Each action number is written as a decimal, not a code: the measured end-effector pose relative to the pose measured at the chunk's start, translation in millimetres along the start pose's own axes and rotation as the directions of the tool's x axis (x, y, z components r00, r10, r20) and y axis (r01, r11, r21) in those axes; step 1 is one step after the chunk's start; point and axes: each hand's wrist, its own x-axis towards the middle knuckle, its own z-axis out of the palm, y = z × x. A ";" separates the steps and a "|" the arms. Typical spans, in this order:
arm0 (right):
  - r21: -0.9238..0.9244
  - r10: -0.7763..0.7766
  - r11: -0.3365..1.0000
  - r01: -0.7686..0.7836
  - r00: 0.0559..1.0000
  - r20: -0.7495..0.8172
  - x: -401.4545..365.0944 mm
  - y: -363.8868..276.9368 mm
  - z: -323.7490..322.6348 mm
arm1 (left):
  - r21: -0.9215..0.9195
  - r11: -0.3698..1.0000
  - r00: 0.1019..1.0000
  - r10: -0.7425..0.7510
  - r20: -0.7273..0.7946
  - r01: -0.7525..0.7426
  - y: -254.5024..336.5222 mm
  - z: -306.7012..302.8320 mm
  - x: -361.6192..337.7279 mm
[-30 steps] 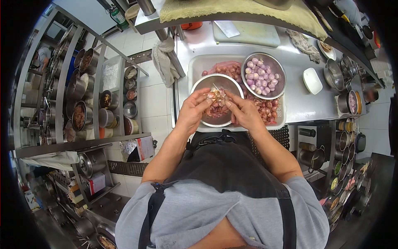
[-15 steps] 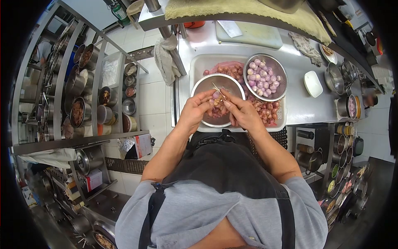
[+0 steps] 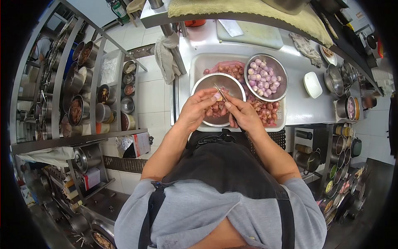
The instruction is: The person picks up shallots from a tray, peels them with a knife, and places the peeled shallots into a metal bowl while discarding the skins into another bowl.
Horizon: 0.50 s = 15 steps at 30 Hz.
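Observation:
Over a steel bowl [image 3: 207, 83], my left hand [image 3: 194, 108] has its fingers closed on a small shallot [image 3: 217, 96]. Pinched in my right hand [image 3: 243, 113] is a small knife [image 3: 219, 91], its blade pointing up and away from me beside the shallot. Reddish skins [image 3: 215, 112] lie in the bowl beneath my hands. The bowl sits in a white plastic tray [image 3: 195, 62] with unpeeled shallots [image 3: 267, 111] around it. A steel colander [image 3: 283, 87] at the tray's right holds many peeled, pale purple shallots [image 3: 262, 76].
On the steel counter [image 3: 294, 106] stand a white dish [image 3: 313, 84], a crumpled cloth [image 3: 306, 47] and a cutting board [image 3: 257, 35] with a cleaver [image 3: 230, 27] on it. A shelf with a yellow towel [image 3: 240, 12] overhangs the back. Racks of pots [image 3: 78, 110] stand left.
The knife and fingers have shifted slightly around the shallot. My left fingers have moved a little, and both hands stay over the bowl.

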 end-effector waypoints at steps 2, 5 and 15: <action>-0.077 -0.059 0.995 0.059 0.998 0.001 -0.7 0.9 -1.6 | -0.113 0.994 0.998 -0.005 0.067 0.012 3.4 2.8 -3.7; -0.185 -0.142 0.974 0.132 0.989 -0.040 -4.5 3.3 -2.6 | -0.147 0.988 0.996 -0.039 0.075 0.050 0.8 -4.1 -2.9; -0.402 -0.325 0.866 0.297 0.946 -0.002 -18.2 3.1 1.3 | -0.196 0.978 0.994 0.083 0.066 -0.069 -5.4 -1.8 -1.8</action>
